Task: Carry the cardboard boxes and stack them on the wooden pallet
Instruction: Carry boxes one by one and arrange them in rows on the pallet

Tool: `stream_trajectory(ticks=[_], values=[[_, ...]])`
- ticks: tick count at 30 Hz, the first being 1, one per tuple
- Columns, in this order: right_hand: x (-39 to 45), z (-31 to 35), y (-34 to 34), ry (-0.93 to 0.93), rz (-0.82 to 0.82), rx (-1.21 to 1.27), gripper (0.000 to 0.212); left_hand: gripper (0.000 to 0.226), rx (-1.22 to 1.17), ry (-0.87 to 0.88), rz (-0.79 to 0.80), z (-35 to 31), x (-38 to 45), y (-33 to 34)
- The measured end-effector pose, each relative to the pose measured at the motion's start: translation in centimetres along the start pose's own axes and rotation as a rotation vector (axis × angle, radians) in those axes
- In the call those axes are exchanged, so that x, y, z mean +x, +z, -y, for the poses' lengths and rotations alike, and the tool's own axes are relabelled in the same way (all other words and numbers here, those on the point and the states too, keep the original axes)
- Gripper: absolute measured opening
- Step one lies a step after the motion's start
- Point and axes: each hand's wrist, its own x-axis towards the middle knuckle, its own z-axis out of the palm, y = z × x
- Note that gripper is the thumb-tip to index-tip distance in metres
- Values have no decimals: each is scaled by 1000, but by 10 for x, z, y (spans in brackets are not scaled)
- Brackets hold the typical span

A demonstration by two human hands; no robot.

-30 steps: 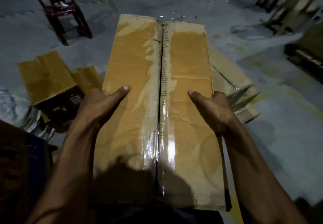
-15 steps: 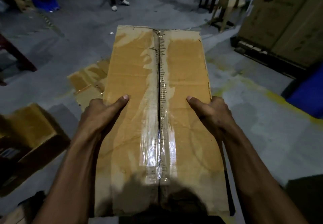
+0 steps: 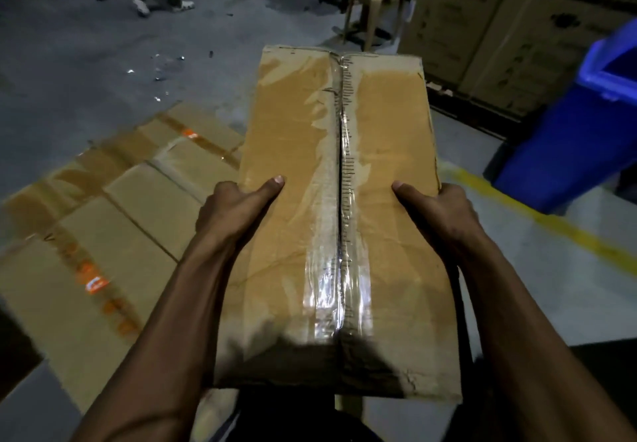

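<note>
Cardboard box [image 3: 331, 207] | left hand [image 3: 231, 210], right hand [image 3: 444, 214] clasping its sides | thumbs on top

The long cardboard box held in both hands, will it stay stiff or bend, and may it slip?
The cardboard box probably stays stiff: its top looks flat although the left hand and right hand grip only its long sides. The glossy tape over the seam may be slippery; the bare cardboard less so.

Both forearms are bare from wrist to the frame edge; no sleeves, gloves, watch or rings are visible. The left hand [image 3: 238, 210] and right hand [image 3: 437, 214] show short, plain thumbnails. Dark clothing shows at the bottom edge, detail indistinct.
</note>
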Motion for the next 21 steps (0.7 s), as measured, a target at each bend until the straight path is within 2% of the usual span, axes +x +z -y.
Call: stream_trajectory(ticks=[2,4,12,16,19,21], values=[[34,-4,-10,13,-14,0,57,80,16,23,32,-23,24,27],[70,-6,-17,33,-29,-10,52,85,5,37,62,-45,51,54],[228,19,-37,104,-70,-34,74,98,-3,52,136,-138,175,140],[294,28,-39,72,-60,-72,56,106,9,29,133,-173,211,165],[341,33,-38,73,-37,-96,74,98,7,7,104,-191,236,184],[374,35,-37,54,0,-119,84,103,-18,-19,98,-198,252,195]])
